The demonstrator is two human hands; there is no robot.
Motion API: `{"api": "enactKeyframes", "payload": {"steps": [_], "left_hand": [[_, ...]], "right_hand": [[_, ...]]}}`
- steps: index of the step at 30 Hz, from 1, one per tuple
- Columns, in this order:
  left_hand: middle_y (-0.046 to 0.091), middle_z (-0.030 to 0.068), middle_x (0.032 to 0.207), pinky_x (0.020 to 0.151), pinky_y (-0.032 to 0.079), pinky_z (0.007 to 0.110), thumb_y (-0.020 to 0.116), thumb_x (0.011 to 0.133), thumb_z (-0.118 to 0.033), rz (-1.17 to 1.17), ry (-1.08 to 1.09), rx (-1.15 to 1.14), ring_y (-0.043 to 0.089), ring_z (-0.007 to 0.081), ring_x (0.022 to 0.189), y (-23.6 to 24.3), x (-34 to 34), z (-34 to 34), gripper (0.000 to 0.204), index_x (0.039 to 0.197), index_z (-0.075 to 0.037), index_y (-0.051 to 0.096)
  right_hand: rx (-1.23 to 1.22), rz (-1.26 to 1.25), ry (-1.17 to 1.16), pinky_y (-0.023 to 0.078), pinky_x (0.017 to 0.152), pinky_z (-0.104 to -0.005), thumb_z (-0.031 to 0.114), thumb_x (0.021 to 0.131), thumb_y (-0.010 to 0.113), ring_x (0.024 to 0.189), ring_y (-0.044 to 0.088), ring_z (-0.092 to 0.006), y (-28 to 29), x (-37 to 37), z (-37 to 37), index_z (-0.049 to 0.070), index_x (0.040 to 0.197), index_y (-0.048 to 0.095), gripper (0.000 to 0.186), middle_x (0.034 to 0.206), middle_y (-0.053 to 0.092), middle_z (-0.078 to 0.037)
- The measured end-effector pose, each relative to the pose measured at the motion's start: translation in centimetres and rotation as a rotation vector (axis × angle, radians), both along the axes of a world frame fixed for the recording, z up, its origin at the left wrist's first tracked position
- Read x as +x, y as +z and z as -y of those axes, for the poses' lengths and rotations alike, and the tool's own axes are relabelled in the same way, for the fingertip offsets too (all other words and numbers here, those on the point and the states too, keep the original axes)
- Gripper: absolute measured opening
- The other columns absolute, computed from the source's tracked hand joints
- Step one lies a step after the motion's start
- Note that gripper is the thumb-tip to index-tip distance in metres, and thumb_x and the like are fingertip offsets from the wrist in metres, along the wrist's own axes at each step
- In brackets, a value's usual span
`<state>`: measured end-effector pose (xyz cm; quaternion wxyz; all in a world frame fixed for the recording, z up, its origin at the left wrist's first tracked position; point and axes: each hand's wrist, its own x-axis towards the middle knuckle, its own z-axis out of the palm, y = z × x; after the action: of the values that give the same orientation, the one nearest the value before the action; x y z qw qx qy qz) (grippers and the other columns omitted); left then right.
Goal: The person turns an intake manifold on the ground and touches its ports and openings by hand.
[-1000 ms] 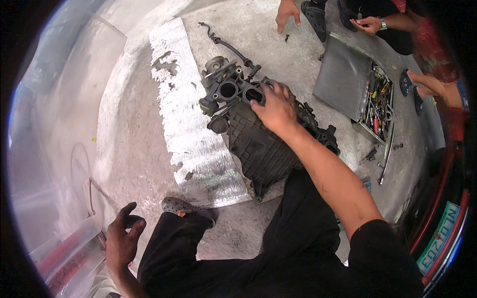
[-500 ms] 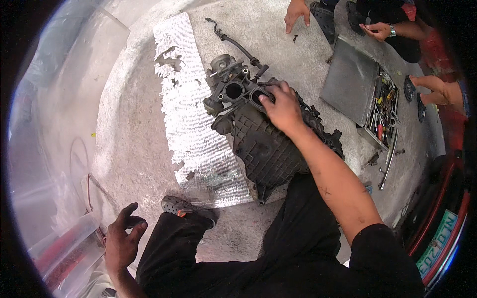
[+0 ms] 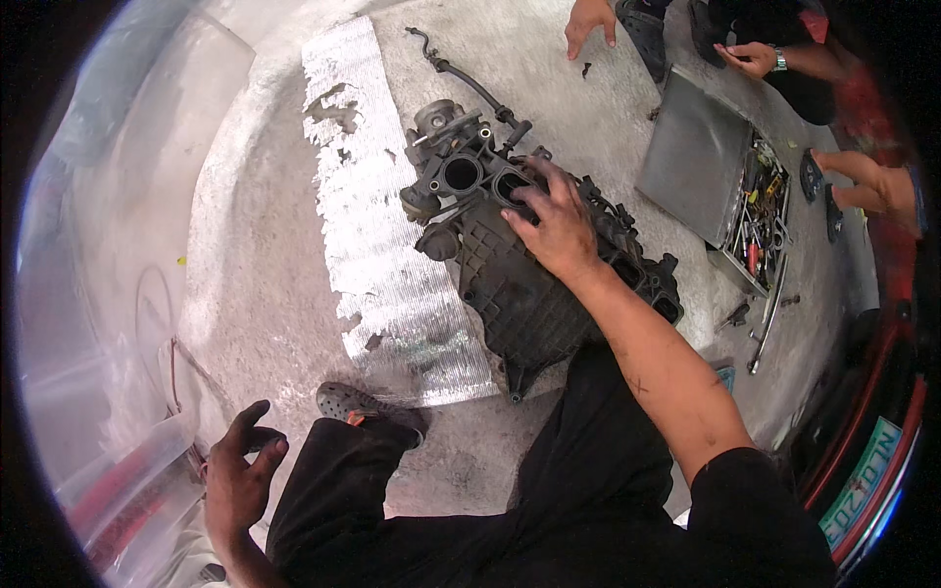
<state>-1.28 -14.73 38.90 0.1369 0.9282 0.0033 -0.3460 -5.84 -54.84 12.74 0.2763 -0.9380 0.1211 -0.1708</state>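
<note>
A dark, dirty engine intake manifold [image 3: 529, 294] with a ribbed casing lies on the floor, partly over a strip of torn silvery foil sheet [image 3: 377, 235]. Two round ports show at its far end, one beside a metal throttle body [image 3: 436, 118]. Over the right port lies my right hand [image 3: 557, 218], its fingers spread and touching the rim. One fingertip dips into that opening; the palm covers part of the casing. Low at the left, away from the manifold, my left hand [image 3: 242, 470] hangs with nothing in it, fingers bent and apart.
A thin black hose [image 3: 470, 83] runs from the manifold's far end. To the right stands an open metal toolbox [image 3: 691, 162] full of tools, with a long metal bar [image 3: 767, 328] beside it. Other people's hands [image 3: 590, 24] and feet appear at the far right. Plastic sheeting [image 3: 127, 490] hangs left.
My right hand has shifted slightly; its thumb has left the port rim for the casing, and a finger now reaches into the port. My left hand stays put.
</note>
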Motion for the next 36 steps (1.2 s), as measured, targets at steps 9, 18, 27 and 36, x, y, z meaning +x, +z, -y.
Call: {"api": "enactKeyframes", "payload": {"steps": [9,18,27,36], "left_hand": [[0.075,0.0160,0.098,0.088,0.052,0.037,0.072,0.088,-0.014,-0.002,0.022,-0.015,0.071,0.0245,0.094,-0.4,-0.3,-0.8,0.051,0.135,-0.002,0.057],[0.075,0.0153,0.096,0.088,0.053,0.037,0.073,0.088,-0.013,0.022,-0.003,-0.020,0.072,0.0242,0.093,-0.2,-0.5,-1.0,0.051,0.135,-0.002,0.058],[0.074,0.0154,0.097,0.090,0.052,0.036,0.071,0.088,-0.013,0.007,0.032,-0.041,0.070,0.0216,0.094,0.0,-0.5,-1.1,0.051,0.136,-0.002,0.057],[0.075,0.0160,0.098,0.093,0.051,0.039,0.073,0.087,-0.014,0.032,0.056,-0.036,0.072,0.0268,0.097,-0.1,-0.9,-1.8,0.050,0.134,-0.003,0.059]], "right_hand": [[0.071,-0.221,-0.215,0.050,0.094,-0.0462,0.022,0.079,0.071,0.110,0.058,-0.0370,1.1,2.6,-0.3,0.004,0.096,0.069,0.024,0.117,0.062,-0.015],[-0.092,-0.336,-0.342,0.049,0.092,-0.0502,0.023,0.080,0.067,0.112,0.058,-0.0356,1.6,3.7,-1.8,0.006,0.093,0.067,0.022,0.115,0.061,-0.013],[-0.086,-0.388,-0.289,0.050,0.091,-0.0515,0.026,0.083,0.067,0.108,0.061,-0.0374,2.7,4.2,-1.3,0.006,0.098,0.067,0.025,0.110,0.062,-0.015],[-0.304,-0.497,0.014,0.054,0.086,-0.0490,0.016,0.086,0.068,0.095,0.066,-0.0405,2.5,5.2,0.7,0.000,0.100,0.067,0.021,0.107,0.064,-0.022]]}}
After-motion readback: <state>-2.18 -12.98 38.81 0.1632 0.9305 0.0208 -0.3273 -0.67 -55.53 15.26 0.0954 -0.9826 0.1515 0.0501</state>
